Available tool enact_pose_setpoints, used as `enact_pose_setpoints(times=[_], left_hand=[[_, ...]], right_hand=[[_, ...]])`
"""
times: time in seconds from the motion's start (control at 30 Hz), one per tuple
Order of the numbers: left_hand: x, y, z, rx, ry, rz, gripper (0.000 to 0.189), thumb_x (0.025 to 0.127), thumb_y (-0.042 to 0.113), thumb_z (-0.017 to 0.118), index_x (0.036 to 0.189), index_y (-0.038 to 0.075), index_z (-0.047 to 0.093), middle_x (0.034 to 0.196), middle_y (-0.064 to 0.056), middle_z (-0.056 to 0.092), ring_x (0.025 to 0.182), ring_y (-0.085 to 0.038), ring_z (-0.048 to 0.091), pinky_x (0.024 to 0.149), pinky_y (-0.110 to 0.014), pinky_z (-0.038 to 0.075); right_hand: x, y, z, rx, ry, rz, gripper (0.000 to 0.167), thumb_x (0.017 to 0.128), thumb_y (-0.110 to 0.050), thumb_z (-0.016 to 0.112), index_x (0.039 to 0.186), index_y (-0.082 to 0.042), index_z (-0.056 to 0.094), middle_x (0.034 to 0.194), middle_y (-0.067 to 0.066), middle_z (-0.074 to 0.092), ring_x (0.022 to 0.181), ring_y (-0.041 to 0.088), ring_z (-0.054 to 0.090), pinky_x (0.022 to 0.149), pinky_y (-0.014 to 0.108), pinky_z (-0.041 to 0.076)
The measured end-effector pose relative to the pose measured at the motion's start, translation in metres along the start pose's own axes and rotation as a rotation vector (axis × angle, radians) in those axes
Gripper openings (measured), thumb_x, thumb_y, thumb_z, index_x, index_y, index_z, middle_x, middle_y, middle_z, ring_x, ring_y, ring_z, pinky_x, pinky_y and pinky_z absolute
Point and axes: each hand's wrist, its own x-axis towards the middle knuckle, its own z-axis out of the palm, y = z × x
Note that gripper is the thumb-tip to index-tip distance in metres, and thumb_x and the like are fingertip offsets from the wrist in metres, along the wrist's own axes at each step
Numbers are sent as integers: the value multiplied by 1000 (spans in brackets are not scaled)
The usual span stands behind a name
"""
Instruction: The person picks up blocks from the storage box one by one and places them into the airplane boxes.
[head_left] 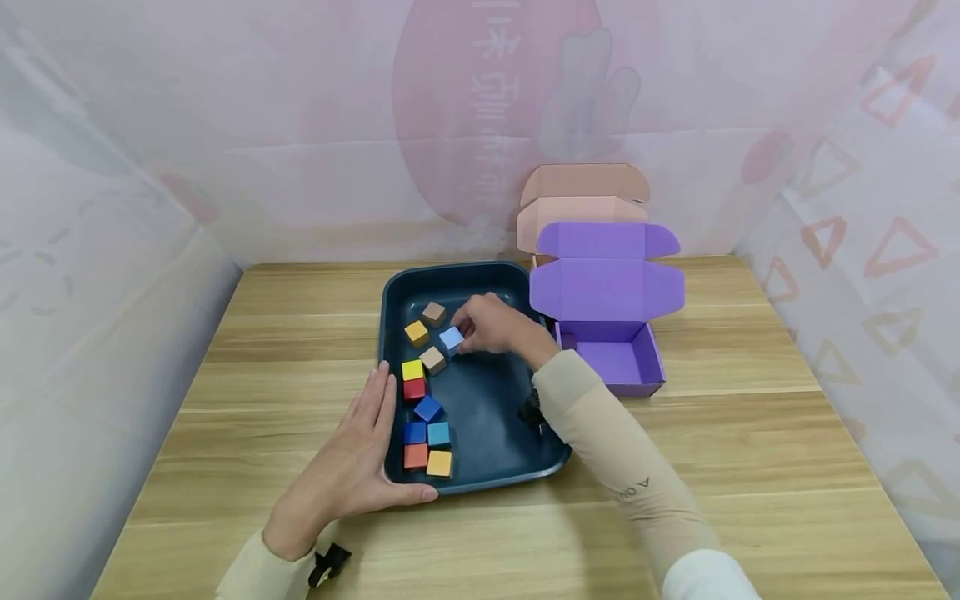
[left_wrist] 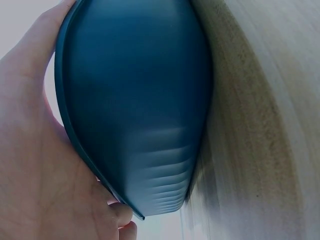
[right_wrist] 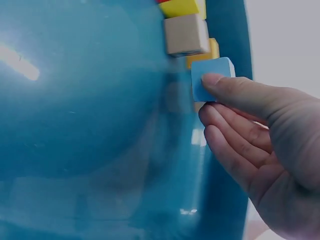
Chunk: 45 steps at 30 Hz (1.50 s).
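My right hand [head_left: 489, 323] pinches a light blue block [head_left: 451, 339] between thumb and fingers, inside the dark blue tray [head_left: 495, 433]. In the right wrist view the thumb lies on the face of this block [right_wrist: 206, 80]. Around it are a yellow-orange block [head_left: 416, 333] and two wooden-coloured blocks, one behind [head_left: 433, 313] and one in front [head_left: 432, 359]. My left hand [head_left: 352, 458] rests against the tray's near left corner, fingers straight along the left side and thumb along the front rim. The left wrist view shows its palm at the tray's outer wall [left_wrist: 135, 100].
Along the tray's left side sit several more blocks, among them a yellow one [head_left: 412, 370], a red one [head_left: 414, 390] and a teal one [head_left: 438, 434]. Right of the tray stands an open purple box [head_left: 630, 389], lid raised. A pinkish-tan box lid [head_left: 585, 182] rises behind it.
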Motion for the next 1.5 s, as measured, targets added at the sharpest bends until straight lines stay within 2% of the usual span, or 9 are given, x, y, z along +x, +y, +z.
enact_pose_setpoints(times=[0.17, 0.37, 0.67, 0.83, 1.0, 1.13, 1.33, 1.5], left_hand=[[1, 1, 0, -7, -2, -4, 151, 66, 97, 65, 170, 6, 5, 180, -15, -5, 166, -41, 8, 129, -66, 23], [1, 3, 0, -20, 0, -3, 151, 66, 94, 68, 170, 7, 4, 180, -14, -5, 166, -40, 8, 129, -66, 23], [2, 5, -1, -16, 2, 3, 151, 65, 95, 67, 170, 6, 6, 180, -15, -3, 166, -39, 7, 129, -66, 23], [3, 5, -1, -23, 0, 3, 151, 65, 95, 68, 170, 5, 5, 180, -15, -3, 166, -39, 7, 129, -66, 23], [2, 5, -1, -24, -3, 1, 152, 65, 95, 67, 170, 5, 5, 180, -15, -4, 166, -39, 7, 129, -66, 23], [1, 5, -1, -26, -2, 4, 151, 66, 94, 69, 170, 6, 3, 180, -15, -4, 166, -38, 7, 130, -66, 23], [2, 5, -2, -32, -3, 1, 152, 65, 92, 71, 170, 6, 1, 180, -15, -4, 166, -38, 7, 130, -65, 22], [2, 6, -2, -29, -1, 9, 152, 65, 92, 71, 170, 6, 4, 180, -15, -4, 166, -38, 7, 130, -66, 22]], right_hand=[[-19, -8, -17, -26, 56, -15, 36, 95, -19, 80, 129, -10, 76, 118, 7, 77, 97, 18, 71, 96, 33, 63], [-52, -9, -39, -49, 114, -45, 33, 94, -18, 82, 125, -7, 77, 115, 10, 79, 94, 19, 74, 92, 35, 65], [-111, 3, -68, -33, 197, -49, 33, 88, -12, 86, 118, 1, 78, 106, 14, 80, 87, 21, 78, 82, 37, 67], [-143, 19, -76, -21, 246, -8, 29, 87, -9, 87, 112, 1, 79, 101, 13, 81, 86, 21, 78, 79, 36, 67], [-167, 41, -72, -14, 282, 17, 20, 86, -7, 86, 105, -1, 80, 95, 12, 81, 84, 21, 78, 78, 36, 67], [-178, 57, -65, 1, 299, 63, 20, 86, -8, 86, 104, -1, 80, 93, 11, 81, 84, 22, 78, 78, 38, 67], [-177, 80, -44, 12, 323, 131, 30, 87, -7, 85, 113, 7, 78, 94, 16, 81, 85, 25, 79, 79, 42, 67], [-171, 92, -21, 4, 372, 177, 34, 86, -9, 86, 114, 9, 77, 90, 16, 81, 82, 24, 79, 77, 41, 67]])
